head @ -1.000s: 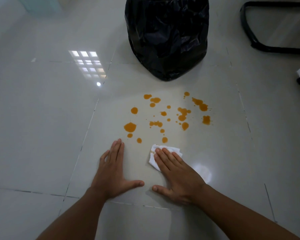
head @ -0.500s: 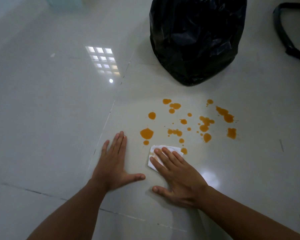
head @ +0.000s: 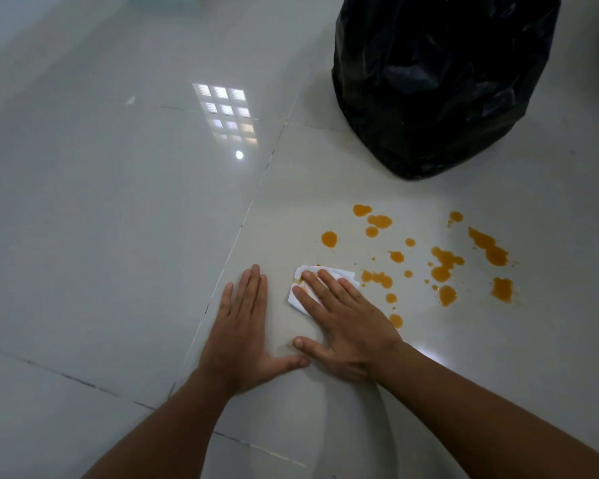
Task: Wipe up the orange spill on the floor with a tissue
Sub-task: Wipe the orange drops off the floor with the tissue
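The floor point(head: 101, 219) is laid with large, glossy, pale grey-white tiles, their thin grout lines running diagonally through the view and crossing near the upper middle. The polish is high enough to mirror a gridded window point(head: 226, 112) as a bright patch of small squares, with a round spot of light just below it and a softer glare at the lower right beside the right forearm. A bulky black plastic bag point(head: 436, 81), crinkled and shiny, stands on the floor at the upper right, well apart from both hands. Between the bag and the hands lies the orange spill point(head: 443, 264), a scatter of separate drops and blotches spread over one tile, the largest ones toward the right. The left hand point(head: 242, 326) lies flat on the tile with straight, closed fingers and the thumb stretched out to the right, its grip released and holding nothing. The right hand point(head: 346, 323) presses with flat, straight fingers on a crumpled white tissue point(head: 300, 288) at the left edge of the spill, so its grip is likewise released rather than curled round the paper. The tissue shows orange staining by the fingertips. The two thumbs nearly meet near the bottom of the tile. A dark object shows at the far right edge, too cropped to identify.
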Demonstrator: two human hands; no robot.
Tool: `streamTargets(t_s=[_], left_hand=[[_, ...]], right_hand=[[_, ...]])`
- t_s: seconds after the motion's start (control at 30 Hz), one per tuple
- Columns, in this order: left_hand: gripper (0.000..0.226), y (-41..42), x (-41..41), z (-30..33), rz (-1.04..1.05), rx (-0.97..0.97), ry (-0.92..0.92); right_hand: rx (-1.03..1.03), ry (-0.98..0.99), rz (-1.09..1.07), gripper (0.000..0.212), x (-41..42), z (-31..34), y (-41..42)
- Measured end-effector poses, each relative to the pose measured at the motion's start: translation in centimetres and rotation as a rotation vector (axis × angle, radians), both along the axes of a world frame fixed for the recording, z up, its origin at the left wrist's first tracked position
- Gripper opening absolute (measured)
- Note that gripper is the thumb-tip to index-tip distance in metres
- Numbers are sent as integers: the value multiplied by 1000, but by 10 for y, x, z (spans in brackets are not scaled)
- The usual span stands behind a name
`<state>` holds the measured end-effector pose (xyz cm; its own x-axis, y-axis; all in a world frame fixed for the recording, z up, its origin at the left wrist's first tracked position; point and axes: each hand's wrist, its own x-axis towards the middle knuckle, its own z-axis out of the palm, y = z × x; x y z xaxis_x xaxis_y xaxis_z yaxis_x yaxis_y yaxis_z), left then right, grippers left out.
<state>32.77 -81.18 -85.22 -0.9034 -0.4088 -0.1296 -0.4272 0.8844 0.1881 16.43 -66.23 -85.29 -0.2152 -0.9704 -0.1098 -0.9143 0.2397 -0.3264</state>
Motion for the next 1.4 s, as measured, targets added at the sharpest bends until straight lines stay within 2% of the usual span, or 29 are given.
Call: streamTargets(t_s=[0.47, 0.67, 1.0, 1.4], left_hand=[[137, 0, -2, 3, 3, -1, -57], [137, 0, -3, 4, -10, 0, -40], [137, -2, -6, 1, -21, 2, -38], [137, 0, -7, 6, -21, -13, -57]], right_hand=[[-15, -1, -33, 77, -27, -3, -29], [14, -3, -134, 82, -47, -1, -55], [207, 8, -376, 93, -95, 3, -108], [161, -39, -436, 87, -100, 3, -105]])
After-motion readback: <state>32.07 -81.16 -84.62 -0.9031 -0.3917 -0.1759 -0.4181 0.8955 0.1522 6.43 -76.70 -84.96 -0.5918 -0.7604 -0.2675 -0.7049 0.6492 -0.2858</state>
